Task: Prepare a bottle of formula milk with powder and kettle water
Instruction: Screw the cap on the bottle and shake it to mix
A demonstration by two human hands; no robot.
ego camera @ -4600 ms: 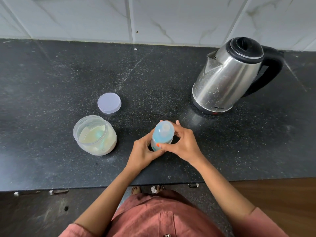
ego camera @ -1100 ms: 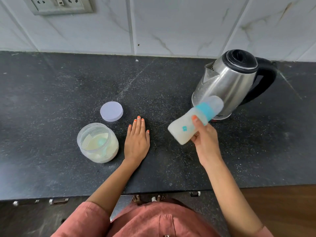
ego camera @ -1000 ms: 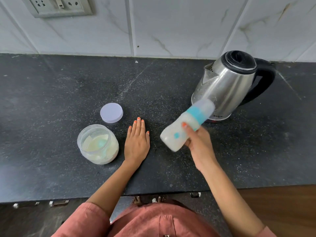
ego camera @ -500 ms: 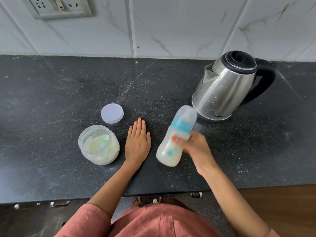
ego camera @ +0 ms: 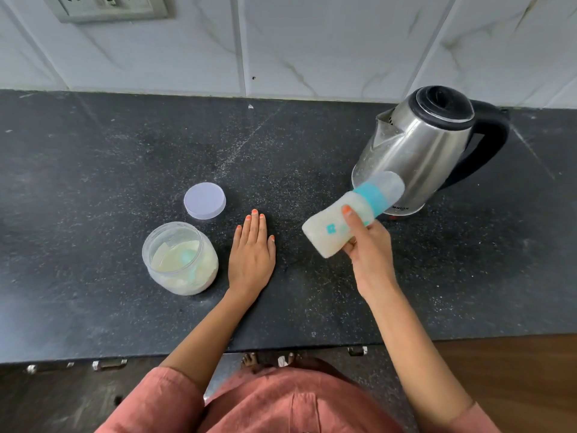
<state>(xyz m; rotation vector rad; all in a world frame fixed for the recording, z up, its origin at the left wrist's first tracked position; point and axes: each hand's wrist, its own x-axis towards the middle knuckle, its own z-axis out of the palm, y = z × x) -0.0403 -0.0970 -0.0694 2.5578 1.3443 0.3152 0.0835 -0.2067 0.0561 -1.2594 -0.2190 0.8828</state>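
Far left on the dark worktop [ego camera: 93,151], an open powder jar [ego camera: 179,257] is sitting with a teal scoop inside, and its pale lid [ego camera: 204,200] is lying flat just behind it. Next along, the left grip [ego camera: 252,254] is resting palm-down on the stone, fingers straight, released, holding nothing. The right grip [ego camera: 370,248] is clenching round the feeding bottle [ego camera: 337,226] and holding it tilted above the worktop. It's cloudy white inside, with its teal collar and clear cap pointing towards the steel kettle [ego camera: 415,151], which is standing far right.
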